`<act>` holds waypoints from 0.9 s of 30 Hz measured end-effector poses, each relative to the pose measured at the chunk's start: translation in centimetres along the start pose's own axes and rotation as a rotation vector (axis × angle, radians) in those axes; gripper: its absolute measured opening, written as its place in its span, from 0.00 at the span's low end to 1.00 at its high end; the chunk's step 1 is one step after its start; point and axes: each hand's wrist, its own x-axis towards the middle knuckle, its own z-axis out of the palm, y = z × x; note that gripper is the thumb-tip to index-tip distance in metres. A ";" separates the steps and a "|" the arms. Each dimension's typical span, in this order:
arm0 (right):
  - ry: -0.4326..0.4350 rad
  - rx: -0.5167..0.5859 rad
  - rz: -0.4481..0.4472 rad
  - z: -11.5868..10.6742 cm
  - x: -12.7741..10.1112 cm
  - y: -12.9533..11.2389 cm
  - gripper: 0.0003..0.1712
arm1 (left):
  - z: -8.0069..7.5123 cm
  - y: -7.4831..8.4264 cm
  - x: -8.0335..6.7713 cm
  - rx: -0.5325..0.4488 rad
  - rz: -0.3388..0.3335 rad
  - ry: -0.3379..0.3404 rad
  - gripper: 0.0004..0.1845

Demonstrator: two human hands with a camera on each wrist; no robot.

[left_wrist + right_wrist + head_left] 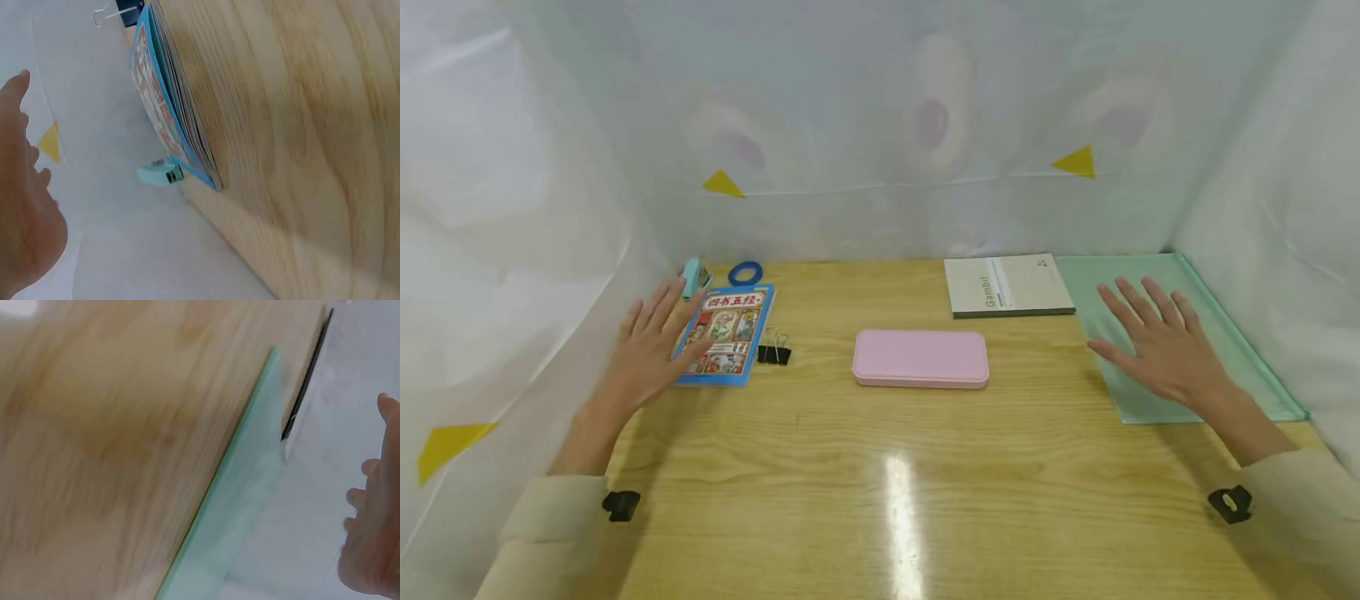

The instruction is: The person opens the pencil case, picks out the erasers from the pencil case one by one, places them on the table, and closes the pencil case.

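Currently, your left grip [646, 358] is spread wide, fingers extended and raised over the left side of the blue-edged book [727, 330]. The book lies flat on the desk [820, 467], below and to the right of that grip. Locate the light-blue stapler [691, 278] just beyond this grip, the blue tape ring [746, 282] farther ahead and rightward, and the black binder clip [773, 356] to its right, beside the book. Your right grip [1163, 357] is likewise spread wide, raised above the pale green panel [1228, 353]. The Gambit notebook [1022, 287] lies ahead and left of it. The pink case [921, 356] lies between both grips, well apart from each.
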 end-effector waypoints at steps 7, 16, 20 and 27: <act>-0.132 0.451 0.086 0.1 1.0 -3.8 0.44 | 1.9 1.7 1.0 -0.371 -0.029 -0.128 0.41; -0.281 0.868 0.001 0.6 2.8 -9.8 0.37 | 4.6 6.6 2.7 -0.561 -0.014 -0.304 0.39; -0.303 0.910 -0.063 1.3 3.8 -12.3 0.36 | 6.1 8.8 3.9 -0.625 0.030 -0.338 0.39; -0.364 0.941 -0.154 2.8 4.9 -15.6 0.42 | 8.5 12.2 6.2 -0.637 0.117 -0.398 0.42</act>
